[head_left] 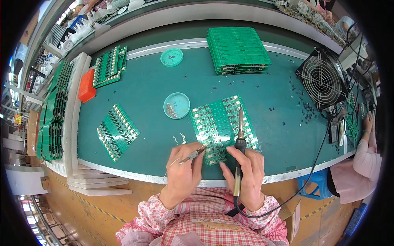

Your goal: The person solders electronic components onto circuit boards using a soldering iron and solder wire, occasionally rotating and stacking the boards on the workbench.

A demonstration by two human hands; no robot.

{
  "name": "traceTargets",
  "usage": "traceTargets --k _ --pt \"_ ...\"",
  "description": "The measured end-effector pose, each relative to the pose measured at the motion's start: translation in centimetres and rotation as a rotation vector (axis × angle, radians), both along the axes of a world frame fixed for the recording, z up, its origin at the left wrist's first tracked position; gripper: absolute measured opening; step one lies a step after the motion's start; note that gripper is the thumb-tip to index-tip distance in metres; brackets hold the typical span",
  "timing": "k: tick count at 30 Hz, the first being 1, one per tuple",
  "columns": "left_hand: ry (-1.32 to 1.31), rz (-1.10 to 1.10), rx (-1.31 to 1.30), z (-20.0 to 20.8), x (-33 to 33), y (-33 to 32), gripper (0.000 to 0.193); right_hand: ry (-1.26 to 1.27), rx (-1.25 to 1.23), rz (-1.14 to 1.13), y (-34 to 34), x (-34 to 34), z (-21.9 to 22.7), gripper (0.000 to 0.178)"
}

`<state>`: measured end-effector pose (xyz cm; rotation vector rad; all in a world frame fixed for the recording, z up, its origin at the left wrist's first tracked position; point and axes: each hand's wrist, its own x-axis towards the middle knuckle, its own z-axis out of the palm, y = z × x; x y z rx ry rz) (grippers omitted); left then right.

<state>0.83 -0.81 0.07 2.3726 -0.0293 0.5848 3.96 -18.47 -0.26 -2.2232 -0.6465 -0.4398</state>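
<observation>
A green circuit board panel (pixel 221 123) with rows of small parts lies in front of me. My left hand (pixel 184 166) is closed on a pair of tweezers (pixel 189 157), whose tip reaches the board's left edge. A thin wire curves beside that hand; I cannot tell whether it is gripped. My right hand (pixel 251 174) is wrapped round a soldering iron (pixel 240 141), its metal end pointing away from me over the board's right half. Whether the iron's tip touches the board, I cannot tell. Tiny pale parts (pixel 180 138) lie just beyond my left hand.
A turquoise dish (pixel 187 107) holds small metal bits; another dish (pixel 171 57) stands farther back. Stacked boards (pixel 238 49) are at the back, a second panel (pixel 117 132) at left. A fan (pixel 323 78) stands right. The iron's cable (pixel 310 174) curves across the table's front edge.
</observation>
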Motion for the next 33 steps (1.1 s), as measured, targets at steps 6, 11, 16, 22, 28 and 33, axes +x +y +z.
traceTargets --k 6,11,16,22,28,33 --pt "-0.016 0.02 -0.012 -0.1 -0.1 -0.1 0.022 0.016 -0.077 0.011 0.2 -0.1 0.0 0.057" --pt "0.008 0.044 -0.025 0.7 -0.8 0.6 0.019 0.012 -0.079 0.013 0.4 -0.1 0.1 0.058" --pt "0.038 0.154 -0.065 0.6 -2.2 2.6 0.012 0.001 -0.028 0.012 0.5 -0.1 0.0 0.06" --pt "0.073 0.155 -0.066 0.3 -2.7 2.7 0.01 -0.006 0.0 -0.006 0.4 -0.1 0.0 0.059" --pt "0.076 0.156 -0.054 0.3 -2.7 2.5 0.011 -0.003 0.014 -0.012 0.4 -0.2 -0.1 0.059" --pt "0.073 0.164 -0.067 0.1 -2.7 2.4 0.011 -0.001 0.009 -0.013 0.4 -0.2 -0.1 0.058"
